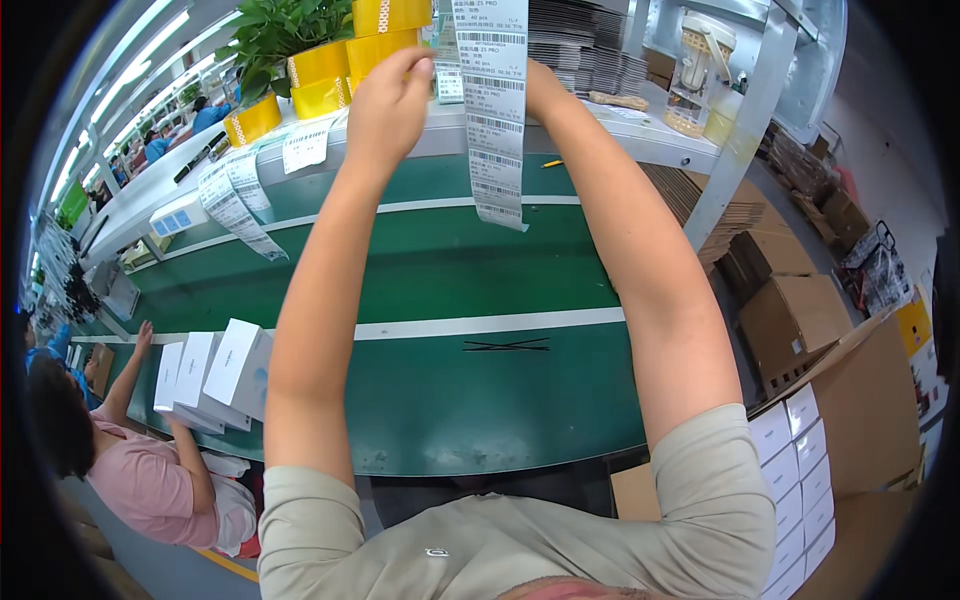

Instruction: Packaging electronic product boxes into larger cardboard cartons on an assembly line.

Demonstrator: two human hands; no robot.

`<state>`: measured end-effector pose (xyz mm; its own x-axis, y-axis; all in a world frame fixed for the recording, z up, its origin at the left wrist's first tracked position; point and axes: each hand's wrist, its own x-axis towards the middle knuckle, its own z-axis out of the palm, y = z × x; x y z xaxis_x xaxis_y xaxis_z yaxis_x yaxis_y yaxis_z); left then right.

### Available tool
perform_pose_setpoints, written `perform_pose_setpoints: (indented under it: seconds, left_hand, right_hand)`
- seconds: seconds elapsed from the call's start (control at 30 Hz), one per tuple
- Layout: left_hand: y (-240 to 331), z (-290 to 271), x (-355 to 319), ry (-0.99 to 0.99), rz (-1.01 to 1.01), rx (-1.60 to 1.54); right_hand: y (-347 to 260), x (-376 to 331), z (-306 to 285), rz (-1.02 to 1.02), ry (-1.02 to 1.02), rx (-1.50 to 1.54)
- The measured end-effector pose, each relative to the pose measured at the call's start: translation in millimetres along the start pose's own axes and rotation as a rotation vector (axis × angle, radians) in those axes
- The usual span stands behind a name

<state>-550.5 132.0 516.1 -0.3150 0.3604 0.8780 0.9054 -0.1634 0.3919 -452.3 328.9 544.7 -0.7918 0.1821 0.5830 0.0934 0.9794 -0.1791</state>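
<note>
My left hand (388,108) is raised over the shelf's front edge, its fingers curled in and the thumb pressed near them. Whatever it may pinch is hidden. A long strip of printed white labels (497,120) hangs down from the top of the view, over the green work surface. Only part of my right hand (541,90) shows, at the strip's right edge. Its fingers are hidden behind the strip, so I cannot tell their grip. Another piece of label strip (450,85) is visible just right of my left hand.
On the shelf (440,135) are yellow tape rolls (320,80), a leafy plant (280,40), stacked grey sheets (575,50) and a clear jar (695,80). Black ties (507,346) lie on the green bench (480,410). A co-worker (150,470) handles white boxes (215,375) at left. Cartons (800,320) stand right.
</note>
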Motion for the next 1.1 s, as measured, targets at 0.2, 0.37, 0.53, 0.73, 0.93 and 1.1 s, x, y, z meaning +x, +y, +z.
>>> perform_pose_setpoints:
  seconds: [0.2, 0.37, 0.53, 0.73, 0.93, 1.1]
  left_hand:
    - [40.4, 13.6, -61.5, -0.061, -0.118, -0.377]
    - [41.0, 37.2, -65.9, 0.037, 0.07, -0.032]
    - [21.7, 18.7, -103.2, 0.148, 0.018, 0.007]
    - [-17.2, 46.0, -155.0, 0.022, -0.318, -0.395]
    - [-13.3, 66.2, -181.9, -0.15, -0.435, -0.703]
    - [-24.2, 73.8, -201.1, -0.261, -0.691, -0.852]
  right_hand:
    - [-0.3, 15.5, 7.8, -0.037, 0.078, -0.046]
    - [37.2, 31.5, 18.0, 0.0, -0.032, 0.01]
    - [1.1, 16.7, 13.0, -0.013, 0.341, 0.148]
    - [11.8, -16.3, 0.3, -0.161, 0.583, 0.761]
    - [4.7, -72.1, -24.6, -0.332, 0.459, 0.935]
    - [-20.9, -91.1, -15.8, -0.111, 0.214, 0.834]
